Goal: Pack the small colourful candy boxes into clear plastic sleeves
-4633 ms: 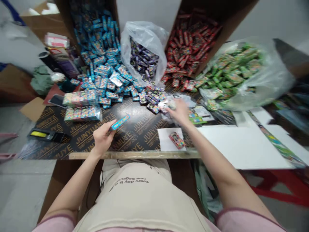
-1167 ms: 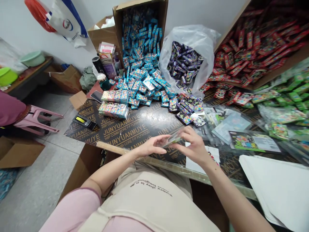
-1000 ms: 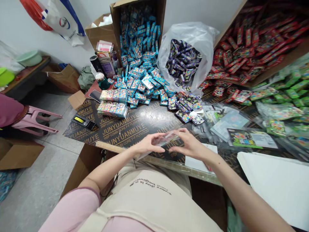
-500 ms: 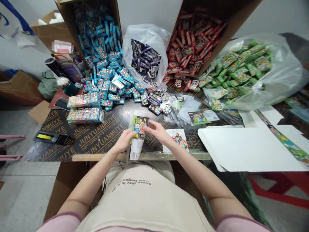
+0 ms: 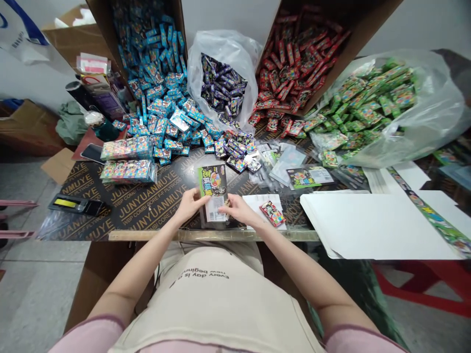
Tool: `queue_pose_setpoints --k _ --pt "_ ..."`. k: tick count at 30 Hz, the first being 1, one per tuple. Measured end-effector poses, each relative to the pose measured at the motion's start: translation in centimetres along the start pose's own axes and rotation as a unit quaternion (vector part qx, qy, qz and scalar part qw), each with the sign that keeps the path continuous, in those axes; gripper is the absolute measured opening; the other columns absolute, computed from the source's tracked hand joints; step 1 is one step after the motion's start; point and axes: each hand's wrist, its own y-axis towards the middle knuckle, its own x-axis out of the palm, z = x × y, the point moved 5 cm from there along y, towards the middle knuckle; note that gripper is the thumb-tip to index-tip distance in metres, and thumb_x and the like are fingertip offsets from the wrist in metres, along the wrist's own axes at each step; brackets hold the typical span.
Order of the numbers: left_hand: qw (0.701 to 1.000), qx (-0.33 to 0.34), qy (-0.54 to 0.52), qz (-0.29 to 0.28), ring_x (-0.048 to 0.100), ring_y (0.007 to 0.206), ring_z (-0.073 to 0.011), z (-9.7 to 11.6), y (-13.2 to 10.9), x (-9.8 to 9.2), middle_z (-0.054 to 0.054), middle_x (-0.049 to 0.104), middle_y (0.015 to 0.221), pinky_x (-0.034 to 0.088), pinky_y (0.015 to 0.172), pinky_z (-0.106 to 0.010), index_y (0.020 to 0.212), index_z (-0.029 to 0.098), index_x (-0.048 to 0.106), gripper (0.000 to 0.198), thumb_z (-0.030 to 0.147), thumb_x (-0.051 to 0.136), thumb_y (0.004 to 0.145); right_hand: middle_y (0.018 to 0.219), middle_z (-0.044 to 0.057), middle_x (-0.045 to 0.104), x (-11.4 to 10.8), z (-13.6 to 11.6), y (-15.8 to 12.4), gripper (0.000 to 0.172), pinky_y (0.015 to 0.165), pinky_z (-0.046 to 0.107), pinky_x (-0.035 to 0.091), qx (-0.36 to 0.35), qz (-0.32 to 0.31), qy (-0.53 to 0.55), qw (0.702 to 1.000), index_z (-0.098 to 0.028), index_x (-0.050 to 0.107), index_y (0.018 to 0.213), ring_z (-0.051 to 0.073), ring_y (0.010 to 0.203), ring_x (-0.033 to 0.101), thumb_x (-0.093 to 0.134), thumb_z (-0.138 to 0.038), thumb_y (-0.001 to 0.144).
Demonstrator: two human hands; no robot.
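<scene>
Printed pouch (image 5: 212,180) sits between both hands, left of the red packet (image 5: 273,214); whether it touches the counter (image 5: 147,208) is unclear. Left hand (image 5: 189,205): fingers gripping the pouch's left edge, thumb on its face. Right hand (image 5: 236,208): fingers closed on its right edge, thumb over the pale panel. White sheets (image 5: 368,228) lie right of the red packet; purple packets (image 5: 237,149), beyond it.

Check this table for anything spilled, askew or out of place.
Blue packets spill from their box across the table in a jumble, and some purple packets lie outside their plastic bag. One red packet lies on white paper, apart from the red heap. It looks untidy; I see no clear damage.
</scene>
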Motion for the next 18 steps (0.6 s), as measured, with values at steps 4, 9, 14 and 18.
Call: queue_pose_setpoints --k 4,9,14,18 --pt "0.996 0.004 -0.040 -0.081 0.067 0.086 -0.0223 -1.1 -0.7 1.4 -0.009 0.072 0.098 0.052 0.082 -0.036 0.102 0.013 0.064 0.043 0.041 0.074 0.070 0.106 0.005 0.070 -1.7 -1.8 0.8 0.060 0.090 0.037 0.050 -0.068 0.104 0.031 0.992 -0.022 0.058 0.114 0.021 0.095 0.066 0.080 -0.042 0.063" --pt "0.994 -0.015 -0.086 -0.061 0.066 0.095 -0.0235 0.3 -1.3 3.4 -0.009 0.072 0.104 0.051 0.087 -0.035 0.104 0.014 0.064 0.048 0.042 0.078 0.066 0.089 0.003 0.070 -1.7 -5.2 0.8 0.033 0.080 0.032 0.051 -0.125 0.262 0.122 0.949 -0.023 0.063 0.087 0.018 0.084 0.064 0.064 -0.054 0.077" --pt "0.944 -0.080 -0.290 0.138 0.067 0.079 -0.0191 2.3 -0.5 3.9 -0.005 0.072 0.082 0.052 0.078 -0.032 0.083 0.014 0.067 0.039 0.052 0.063 0.074 0.079 0.002 0.068 0.5 -5.6 0.3 0.036 0.076 0.030 0.049 -0.143 0.317 0.102 0.932 -0.021 0.063 0.075 0.018 0.078 0.062 0.055 -0.055 0.082" --pt "0.933 -0.100 -0.328 0.111 0.067 0.078 -0.0193 3.6 -0.4 4.5 -0.003 0.073 0.076 0.051 0.078 -0.032 0.076 0.016 0.069 0.031 0.046 0.062 0.069 0.079 0.004 0.068 0.5 -5.5 -0.2 0.035 0.079 0.032 0.049 -0.136 0.347 0.115 0.921 -0.020 0.065 0.074 0.020 0.081 0.062 0.049 -0.050 0.083"
